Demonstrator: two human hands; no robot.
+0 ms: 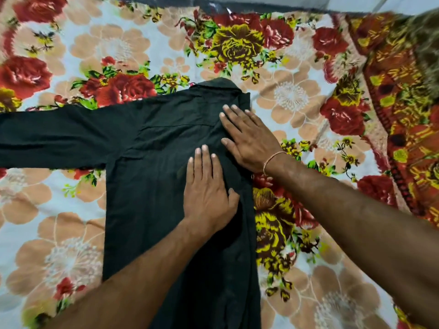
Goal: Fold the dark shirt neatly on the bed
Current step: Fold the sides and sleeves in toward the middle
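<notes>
The dark shirt (154, 176) lies flat on the flowered bedsheet (71, 233), collar at the far end and body running toward me. One long sleeve stretches out to the left edge of view. The shirt's right side looks folded inward along a straight edge. My left hand (209, 193) rests palm down on the middle of the shirt, fingers together and flat. My right hand (247, 138) presses flat near the collar and the folded right edge, fingers spread. A thin thread band sits on my right wrist. Neither hand grips the cloth.
A red and orange patterned blanket (403, 115) lies bunched along the right side of the bed. The bed's far edge meets a dark strip and pale floor (380, 3) at the top.
</notes>
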